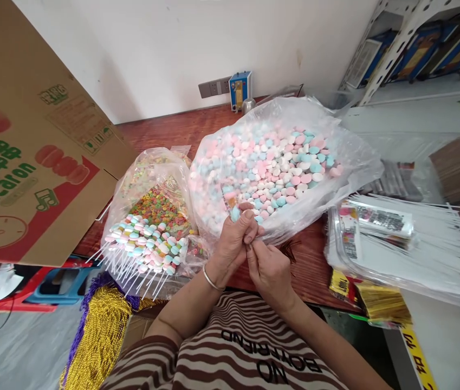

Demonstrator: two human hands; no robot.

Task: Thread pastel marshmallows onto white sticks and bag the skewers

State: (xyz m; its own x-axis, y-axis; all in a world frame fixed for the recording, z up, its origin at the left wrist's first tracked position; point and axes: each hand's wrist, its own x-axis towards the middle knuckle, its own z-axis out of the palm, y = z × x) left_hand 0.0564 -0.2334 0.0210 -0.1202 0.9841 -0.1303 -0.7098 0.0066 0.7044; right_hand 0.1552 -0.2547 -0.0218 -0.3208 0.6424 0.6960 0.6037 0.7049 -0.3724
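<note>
My left hand (235, 233) is closed, with thumb and fingers pinched around a small clear printed packet (230, 199) with pale blue candy showing in it. Right against it, my right hand (269, 270) is closed too, its fingertips meeting the left ones; what they pinch is hidden. Just beyond both hands lies a large clear bag (351, 162) full of pink, white and blue candies (282, 162). To the left, candies on white sticks (144, 241) rest on a clear bag of colourful ring-shaped pieces (160, 208).
A cardboard box (46, 146) stands at the left. White sticks (436, 227) and printed packets (384, 222) lie in a clear tray at the right. Thin brown strips (289, 252) lie on the red-brown table (311, 265). A blue device (240, 89) stands by the wall sockets.
</note>
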